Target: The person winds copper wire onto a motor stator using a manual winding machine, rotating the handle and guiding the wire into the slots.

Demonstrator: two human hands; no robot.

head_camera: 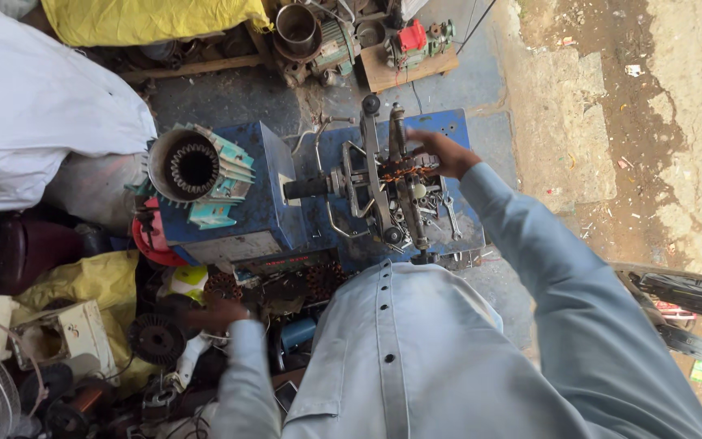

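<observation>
A blue-painted metal workbench (457, 126) stands on a grey concrete floor (229, 97). On its top sits a steel coil-winding frame with copper wire (387, 175), with loose silver spanners (448, 213) lying just beside it. At the bench's left end rests a ribbed, teal-painted motor stator housing (197, 171), tipped on its side. Beyond the bench, a small wooden pallet (408, 69) lies on the floor, carrying a red and green motor (416, 39).

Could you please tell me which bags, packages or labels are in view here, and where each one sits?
White sack: far left, large, bulging.
Yellow sheet: top left, draped, crumpled.
Yellow bag: lower left among motor parts, crumpled.
No screens or signs show.
</observation>
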